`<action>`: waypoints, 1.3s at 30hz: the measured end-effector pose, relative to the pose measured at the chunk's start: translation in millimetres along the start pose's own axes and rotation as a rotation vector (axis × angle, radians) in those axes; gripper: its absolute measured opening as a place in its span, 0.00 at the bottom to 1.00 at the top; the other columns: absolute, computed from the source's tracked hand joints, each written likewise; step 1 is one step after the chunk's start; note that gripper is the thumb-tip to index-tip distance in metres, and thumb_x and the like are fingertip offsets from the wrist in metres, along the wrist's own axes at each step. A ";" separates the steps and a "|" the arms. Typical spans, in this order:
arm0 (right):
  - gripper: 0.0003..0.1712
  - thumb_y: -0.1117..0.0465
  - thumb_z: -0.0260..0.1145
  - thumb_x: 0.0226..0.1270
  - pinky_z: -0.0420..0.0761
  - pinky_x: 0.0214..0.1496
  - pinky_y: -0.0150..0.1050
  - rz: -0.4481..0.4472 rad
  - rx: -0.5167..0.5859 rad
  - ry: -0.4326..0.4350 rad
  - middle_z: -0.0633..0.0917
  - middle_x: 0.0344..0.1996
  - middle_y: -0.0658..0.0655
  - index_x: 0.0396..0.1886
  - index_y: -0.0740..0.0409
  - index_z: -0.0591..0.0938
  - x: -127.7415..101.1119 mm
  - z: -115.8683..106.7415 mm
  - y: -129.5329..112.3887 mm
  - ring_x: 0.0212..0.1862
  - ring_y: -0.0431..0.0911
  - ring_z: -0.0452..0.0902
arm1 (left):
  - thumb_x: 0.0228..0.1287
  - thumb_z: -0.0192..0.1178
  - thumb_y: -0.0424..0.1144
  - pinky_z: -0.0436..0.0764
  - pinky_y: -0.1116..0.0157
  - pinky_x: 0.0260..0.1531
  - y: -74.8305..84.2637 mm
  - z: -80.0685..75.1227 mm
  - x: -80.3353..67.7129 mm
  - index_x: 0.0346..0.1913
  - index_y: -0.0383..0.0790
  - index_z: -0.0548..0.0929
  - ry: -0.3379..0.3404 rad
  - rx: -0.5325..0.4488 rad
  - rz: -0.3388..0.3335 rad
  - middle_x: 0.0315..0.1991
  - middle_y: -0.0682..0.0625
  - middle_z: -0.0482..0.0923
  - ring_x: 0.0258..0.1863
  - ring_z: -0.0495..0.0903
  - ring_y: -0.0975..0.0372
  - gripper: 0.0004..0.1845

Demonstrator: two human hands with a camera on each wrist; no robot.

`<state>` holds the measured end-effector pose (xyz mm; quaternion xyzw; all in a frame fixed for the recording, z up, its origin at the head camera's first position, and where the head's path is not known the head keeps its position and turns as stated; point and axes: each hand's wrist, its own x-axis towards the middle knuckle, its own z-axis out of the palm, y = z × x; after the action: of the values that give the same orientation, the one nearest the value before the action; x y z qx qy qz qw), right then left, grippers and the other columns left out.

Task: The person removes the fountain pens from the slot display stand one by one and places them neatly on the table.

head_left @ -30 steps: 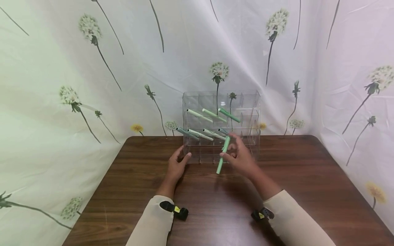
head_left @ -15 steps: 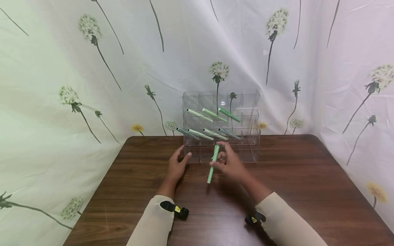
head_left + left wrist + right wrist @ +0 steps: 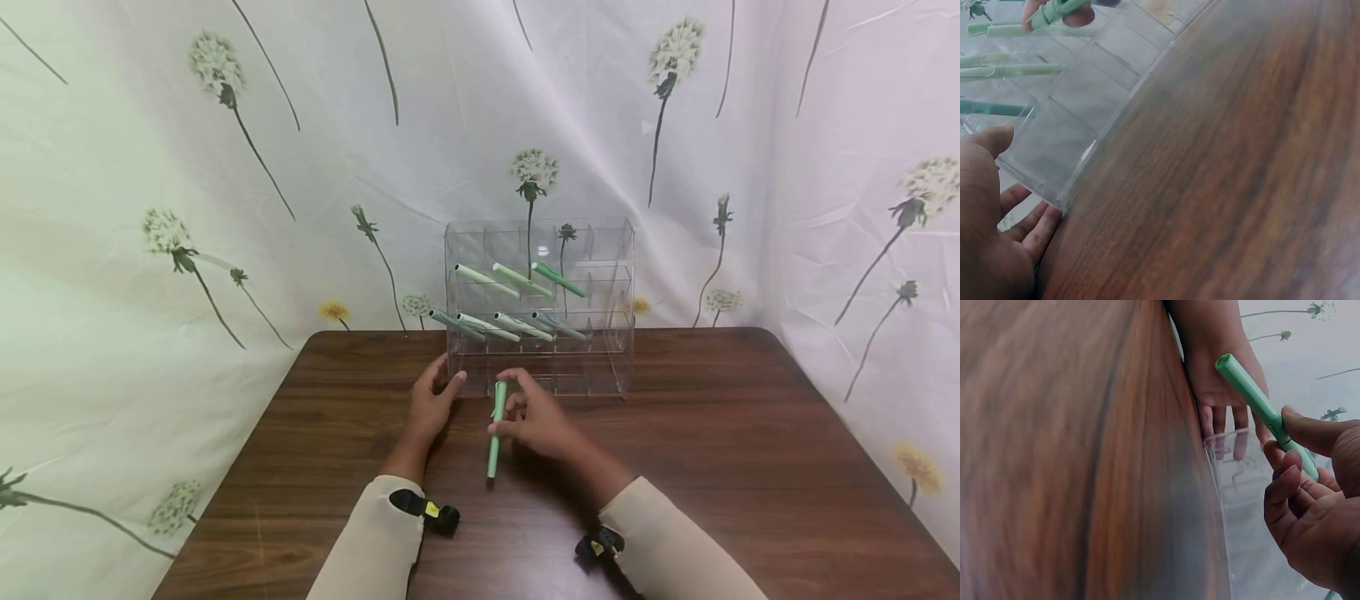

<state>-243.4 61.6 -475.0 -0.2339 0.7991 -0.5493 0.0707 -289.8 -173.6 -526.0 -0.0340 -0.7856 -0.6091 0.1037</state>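
My right hand [image 3: 513, 414] pinches a light green pen [image 3: 495, 429] between thumb and fingers, just in front of a clear acrylic organizer [image 3: 609, 250]. The pen stands nearly upright in the head view, its lower end just above the table [image 3: 712, 450]. In the right wrist view the pen [image 3: 1260, 403] sticks out past the right hand [image 3: 1294, 453] toward my left hand [image 3: 1222, 394]. My left hand [image 3: 444, 377] rests with straight fingers against the organizer's lower left corner. The left wrist view shows its thumb [image 3: 988, 139] on the clear wall [image 3: 1079, 112].
Several green and pale pens [image 3: 517, 282] lie slanted in the organizer's upper and middle rows. The organizer stands at the back of the brown wooden table, against a dandelion-print curtain [image 3: 225, 167]. Black wrist cameras [image 3: 427, 510] sit on both sleeves.
My right hand has carried the green pen away from the organizer's front, leftward and toward me. The left hand has stayed at the organizer's corner.
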 end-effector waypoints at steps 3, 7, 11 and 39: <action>0.43 0.68 0.81 0.67 0.82 0.25 0.37 -0.007 0.035 -0.018 0.89 0.31 0.59 0.75 0.58 0.67 2.8 7.4 3.5 0.20 0.44 0.77 | 0.80 0.67 0.49 0.77 0.43 0.72 -0.2 -0.4 -0.1 0.81 0.46 0.74 -0.001 -0.002 -0.006 0.74 0.37 0.79 0.72 0.80 0.43 0.32; 0.41 0.70 0.80 0.66 0.83 0.25 0.37 0.002 0.077 -0.024 0.88 0.30 0.61 0.73 0.59 0.68 6.3 16.2 6.9 0.19 0.43 0.78 | 0.80 0.67 0.49 0.76 0.43 0.74 0.0 -0.2 -0.5 0.81 0.48 0.74 0.002 0.013 -0.024 0.74 0.39 0.80 0.73 0.79 0.44 0.32; 0.40 0.71 0.81 0.65 0.83 0.24 0.37 0.023 0.091 -0.016 0.87 0.29 0.59 0.72 0.58 0.70 8.6 23.0 8.1 0.20 0.43 0.78 | 0.80 0.67 0.50 0.76 0.43 0.74 0.9 0.4 -0.5 0.81 0.48 0.73 0.010 0.024 -0.031 0.74 0.40 0.80 0.73 0.79 0.45 0.32; 0.42 0.70 0.82 0.62 0.77 0.29 0.33 0.115 0.127 -0.027 0.86 0.28 0.56 0.73 0.71 0.71 15.4 49.0 24.3 0.22 0.39 0.76 | 0.83 0.64 0.41 0.71 0.37 0.77 15.4 3.1 -3.7 0.81 0.41 0.72 0.019 -0.026 -0.052 0.78 0.35 0.75 0.76 0.75 0.39 0.30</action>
<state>-246.1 20.2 -513.8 -0.1899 0.7737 -0.5908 0.1276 -283.8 -166.5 -512.8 -0.0091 -0.7771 -0.6222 0.0945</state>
